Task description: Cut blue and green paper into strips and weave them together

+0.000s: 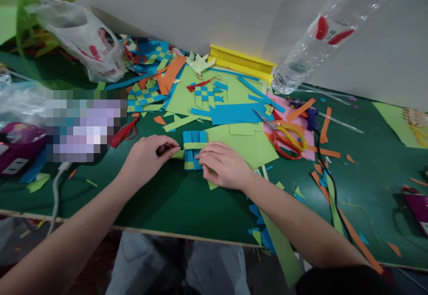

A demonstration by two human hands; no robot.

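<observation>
A small woven piece of blue and light green paper strips (191, 139) lies on the green table in front of me. At its left side my left hand (149, 154) pinches the end of a green strip between thumb and fingers. My right hand (224, 164) rests on the right part of the weave, its fingers curled and pressing on it; what lies under those fingers is hidden. Just behind and to the right is a light green sheet (247, 147). Farther back lies a finished-looking woven fish shape (205, 94) with a red tassel (197, 86).
Scissors with yellow and red handles (290, 136) lie on pink paper at the right. A tilted plastic bottle (314, 45) leans near a yellow tray (240, 60). Paper scraps, a cable (56, 197) and a white plastic bag (87, 40) surround the work area.
</observation>
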